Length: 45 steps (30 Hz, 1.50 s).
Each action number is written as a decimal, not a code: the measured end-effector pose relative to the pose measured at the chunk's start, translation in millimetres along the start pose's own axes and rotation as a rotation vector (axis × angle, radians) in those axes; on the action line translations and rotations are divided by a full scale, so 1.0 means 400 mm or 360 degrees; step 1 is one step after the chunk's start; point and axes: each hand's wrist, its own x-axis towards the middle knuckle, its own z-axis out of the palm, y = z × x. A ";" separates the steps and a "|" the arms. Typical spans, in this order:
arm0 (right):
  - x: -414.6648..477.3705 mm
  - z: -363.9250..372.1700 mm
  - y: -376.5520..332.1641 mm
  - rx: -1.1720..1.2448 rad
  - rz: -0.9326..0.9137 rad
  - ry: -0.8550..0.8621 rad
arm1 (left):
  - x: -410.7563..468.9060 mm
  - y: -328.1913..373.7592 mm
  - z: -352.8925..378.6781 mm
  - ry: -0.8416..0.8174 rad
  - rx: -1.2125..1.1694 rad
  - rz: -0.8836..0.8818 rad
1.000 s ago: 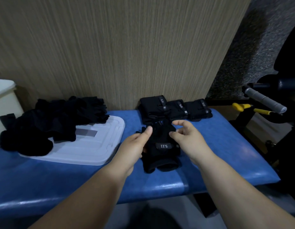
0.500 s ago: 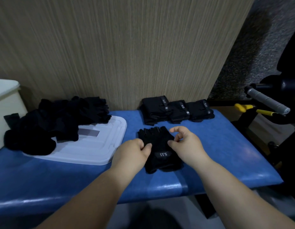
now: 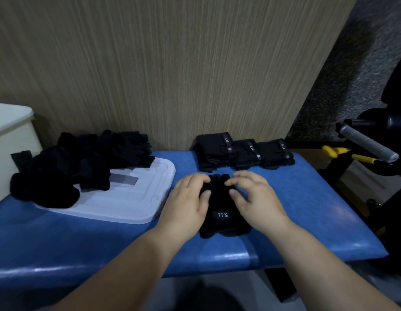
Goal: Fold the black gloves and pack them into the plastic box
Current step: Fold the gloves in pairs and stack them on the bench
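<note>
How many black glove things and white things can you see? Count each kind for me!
Folded glove bundles: 3
Glove being folded: 1
Heap of loose gloves: 1
White lid: 1
White box: 1
Total: 7

I see a blue padded bench point(image 3: 307, 209) set against a wood-grain panel point(image 3: 172, 63). Off its right end I make out a bar with a grey grip point(image 3: 367, 143). Yellow handles point(image 3: 334, 151) sit just below it, and a speckled grey surface point(image 3: 363, 63) lies behind.
</note>
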 end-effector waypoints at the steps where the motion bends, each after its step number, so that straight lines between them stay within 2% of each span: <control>1: 0.001 0.001 0.000 -0.0023 -0.0068 -0.0086 | 0.000 0.000 0.002 -0.0083 -0.0039 0.0064; 3: -0.005 0.004 0.000 -0.0057 -0.0106 -0.0384 | -0.005 -0.002 0.008 -0.0329 -0.0034 0.0132; 6: -0.019 0.013 0.010 -0.0137 -0.0010 -0.0818 | -0.011 -0.015 0.018 -0.0730 0.0207 0.0084; 11: -0.030 0.018 0.019 -0.0285 0.0022 -0.0940 | -0.009 -0.031 0.022 -0.0925 0.0455 0.0005; 17: -0.033 0.002 0.028 -0.0335 0.0061 -0.0959 | -0.016 -0.041 0.011 -0.0940 0.0475 -0.0012; 21: -0.024 -0.020 0.063 -0.0273 0.0070 -0.0863 | -0.021 -0.048 -0.006 -0.0912 0.0340 -0.0007; 25: -0.014 -0.038 0.093 -0.0033 -0.0040 -0.0635 | -0.030 -0.052 -0.030 -0.0643 0.0117 -0.0021; 27: -0.014 -0.044 0.096 0.0076 -0.0080 -0.0584 | -0.032 -0.048 -0.043 -0.0591 0.0097 0.0034; 35: -0.017 -0.048 0.093 0.0050 -0.0047 -0.0802 | -0.027 -0.062 -0.033 -0.0695 -0.0015 0.0058; 42: -0.011 -0.055 0.091 0.0098 0.0002 -0.0853 | -0.026 -0.058 -0.006 -0.0495 -0.0018 0.0056; 45: -0.010 -0.060 0.087 0.0124 -0.0015 -0.0843 | -0.025 -0.048 -0.009 -0.0448 -0.0124 -0.0085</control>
